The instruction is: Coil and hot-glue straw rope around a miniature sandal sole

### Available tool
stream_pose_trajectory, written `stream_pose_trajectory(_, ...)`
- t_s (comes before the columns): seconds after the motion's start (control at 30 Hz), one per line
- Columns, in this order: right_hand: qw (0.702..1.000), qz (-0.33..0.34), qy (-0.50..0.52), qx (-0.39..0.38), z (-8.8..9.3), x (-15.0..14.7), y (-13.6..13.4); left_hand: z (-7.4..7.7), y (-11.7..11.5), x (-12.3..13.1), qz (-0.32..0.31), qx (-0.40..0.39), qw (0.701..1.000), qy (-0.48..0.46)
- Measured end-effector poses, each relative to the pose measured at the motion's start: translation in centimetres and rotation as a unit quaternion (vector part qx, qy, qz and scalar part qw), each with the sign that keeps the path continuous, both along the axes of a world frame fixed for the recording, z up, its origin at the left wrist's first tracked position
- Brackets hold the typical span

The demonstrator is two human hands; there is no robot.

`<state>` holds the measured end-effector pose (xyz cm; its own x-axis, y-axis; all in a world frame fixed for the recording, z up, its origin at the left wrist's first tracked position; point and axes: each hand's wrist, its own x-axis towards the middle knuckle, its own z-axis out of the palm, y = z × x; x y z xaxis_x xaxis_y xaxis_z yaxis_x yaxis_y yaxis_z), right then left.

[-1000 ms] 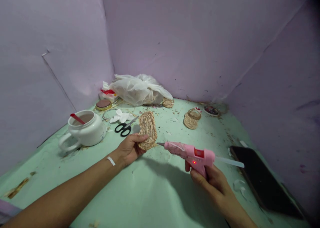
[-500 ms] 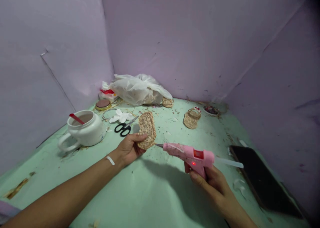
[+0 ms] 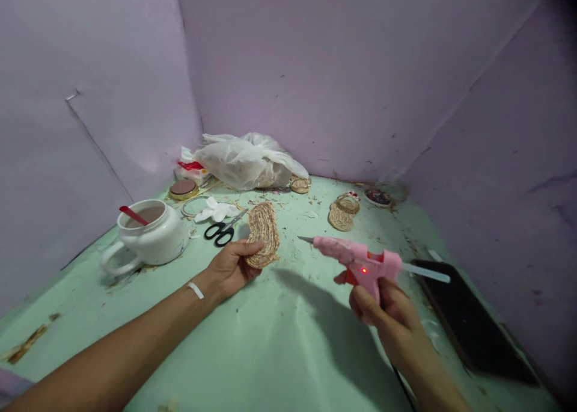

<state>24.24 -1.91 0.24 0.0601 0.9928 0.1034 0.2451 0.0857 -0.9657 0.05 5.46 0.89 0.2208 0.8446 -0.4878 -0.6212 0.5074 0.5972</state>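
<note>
A tan woven sole-shaped piece (image 3: 264, 231) is upright in my left hand (image 3: 234, 267), the thumb lying across its lower front. My right hand (image 3: 387, 310) grips a pink glue gun (image 3: 347, 252) by its handle. The gun's red light is lit and a clear glue stick (image 3: 426, 272) sticks out of its back. Its metal nozzle points left toward the woven piece, with a gap between them. Black-handled scissors (image 3: 224, 231) lie just left of the piece. A small woven sandal (image 3: 343, 212) rests farther back on the green table (image 3: 270, 340).
On the left stands a white mug (image 3: 153, 237) with a red stick. Behind are a plastic bag (image 3: 250, 162), a round tin (image 3: 183, 188), a small woven piece (image 3: 300, 184) and a round dish (image 3: 377, 197). A black phone (image 3: 473, 322) lies at right.
The glue gun in my right hand has moved up and to the right, and its nozzle has come away from the woven piece's lower edge. My left hand holds the piece much as before.
</note>
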Motion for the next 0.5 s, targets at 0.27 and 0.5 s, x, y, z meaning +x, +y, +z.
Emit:
stream_pose_trajectory(0.27, 0.977, -0.182, 0.041, -0.101, -1.1, 2.8, 4.4, -0.2, -0.3, -0.1, 0.029, 0.017, 0.999, 0.019)
stream_pose_trajectory(0.5, 0.951, -0.231, -0.194, 0.071, 2.1, -0.3, 2.4, -0.1, -1.3, 0.3, 0.033, 0.029, 0.998, -0.037)
